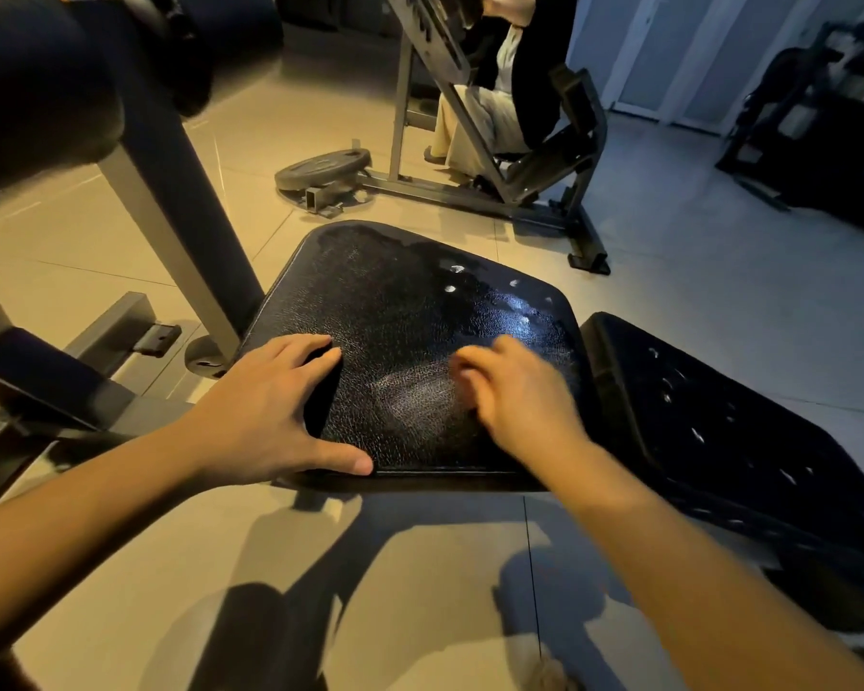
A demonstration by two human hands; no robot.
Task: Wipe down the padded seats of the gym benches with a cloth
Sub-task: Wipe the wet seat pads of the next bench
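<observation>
**Both grips on seat pad, R one blurred**

Black seat pad (410, 301) sits mid-frame, w/ a pale sheen & a few bright glints toward its upper right. Left grip (265, 406) rests on the pad's lower-left corner. Its fingers are straight & spread over the left edge, thumb along the near edge, and it clasps nothing. Right grip (515, 391) is on the pad's right-centre, motion-blurred, fingers curled under; can't tell if it has anything in it. A 2nd black pad (709, 441) lies just beside the seat pad at frame right, also w/ glints. Grey frame post (185, 192) slants from the pad's left side toward upper left. Tiled floor (420, 566) fills the bottom. Top centre: weight plate (325, 167) on the floor by another machine, w/ a seated person (485, 122) on it.
</observation>
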